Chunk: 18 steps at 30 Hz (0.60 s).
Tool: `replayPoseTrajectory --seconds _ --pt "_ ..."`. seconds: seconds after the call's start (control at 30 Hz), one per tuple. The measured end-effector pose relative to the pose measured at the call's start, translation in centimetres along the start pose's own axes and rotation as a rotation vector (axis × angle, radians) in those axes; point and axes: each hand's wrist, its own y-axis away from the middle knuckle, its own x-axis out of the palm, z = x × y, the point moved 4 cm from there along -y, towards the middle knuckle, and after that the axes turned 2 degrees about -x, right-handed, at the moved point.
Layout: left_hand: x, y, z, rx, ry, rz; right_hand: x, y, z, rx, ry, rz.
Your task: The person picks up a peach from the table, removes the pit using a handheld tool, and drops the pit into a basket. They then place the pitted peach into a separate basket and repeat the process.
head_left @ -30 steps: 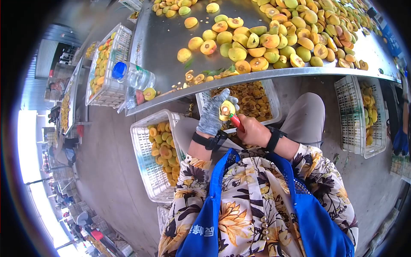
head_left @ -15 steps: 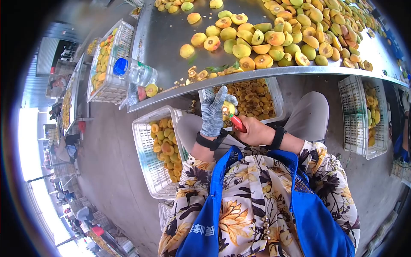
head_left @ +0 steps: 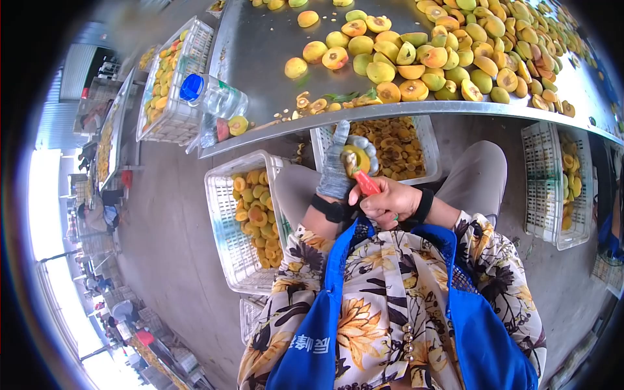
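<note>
My left hand (head_left: 335, 172), in a grey knitted glove, is closed around a yellow peach half (head_left: 357, 158) with its cut side towards me. My bare right hand (head_left: 390, 200) grips a red-handled tool (head_left: 367, 183), whose tip meets the cut face near the pit. The tool's working end is mostly hidden against the flesh. Both hands are over my lap, just short of the metal table (head_left: 273, 65). Behind my left hand stands a crate (head_left: 430, 153) of dark peach scraps.
Many peach halves (head_left: 481, 81) are heaped on the table. A water bottle (head_left: 221, 101) with a blue cap lies at its left corner. White crates of peaches stand left (head_left: 218, 214) and right (head_left: 541, 188) of my legs. Pit scraps (head_left: 312, 104) lie near the table edge.
The red handle has swung to a steeper angle as my right hand turned. My left hand has shifted slightly right, and the peach half's cut face shows more. The whole view has shifted a little.
</note>
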Motion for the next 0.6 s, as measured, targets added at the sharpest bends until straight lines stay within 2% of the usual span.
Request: replayPoseTrajectory --seconds 0.03,0.1,0.17,0.2,0.23,0.27,0.3,0.33,0.37,0.4,0.43,0.5,0.57,0.6 --pt "0.0 0.0 0.0 -0.007 0.124 -0.060 0.1 -0.1 0.2 -0.019 -0.106 0.060" --pt "-0.2 0.3 -0.5 -0.042 0.038 -0.091 0.4 -0.1 0.5 -0.061 -0.107 0.109" --pt "-2.0 0.4 -1.9 0.193 0.119 -0.420 0.9 0.2 2.0 -0.304 -0.206 0.180" --pt "-2.8 1.6 -3.2 0.215 -0.061 -0.345 -0.2 0.4 2.2 -0.334 -0.215 0.082" --pt "-6.0 1.9 -4.4 0.387 -0.177 -0.513 -1.3 0.7 2.8 -0.364 -0.117 -0.050" --pt "-7.6 3.3 -6.0 0.409 -0.186 -0.543 -3.4 0.4 2.8 -0.305 0.353 -0.298" --pt "-7.6 5.2 -7.6 0.589 -0.123 -0.558 -6.1 0.0 2.5 -0.233 0.821 -0.545" --pt "-10.8 6.4 -9.4 0.698 -0.246 -0.515 -8.5 0.0 1.5 -0.244 0.822 -0.544" --pt "-15.5 8.3 -11.4 0.742 -0.580 -0.667 -11.0 0.6 1.0 -0.333 1.261 -0.745" --pt "-17.2 9.5 -13.3 0.646 -0.819 -0.703 -11.8 1.0 1.5 -0.416 1.708 -0.942" --pt "-18.2 10.6 -15.0 0.506 -1.285 -0.917 -11.2 0.9 2.3 -0.420 1.711 -0.940" --pt "-22.3 9.8 -18.7 0.757 -1.550 -0.868 -9.4 0.5 2.8 -0.076 1.179 -0.944" --pt "-16.6 6.3 -19.6 0.701 -0.332 -0.332 -8.5 0.0 2.3 -0.159 1.265 -0.933" --pt "-13.3 4.1 -21.1 0.865 -1.022 -0.455 -8.7 -0.4 1.8 -0.314 1.331 -0.863"
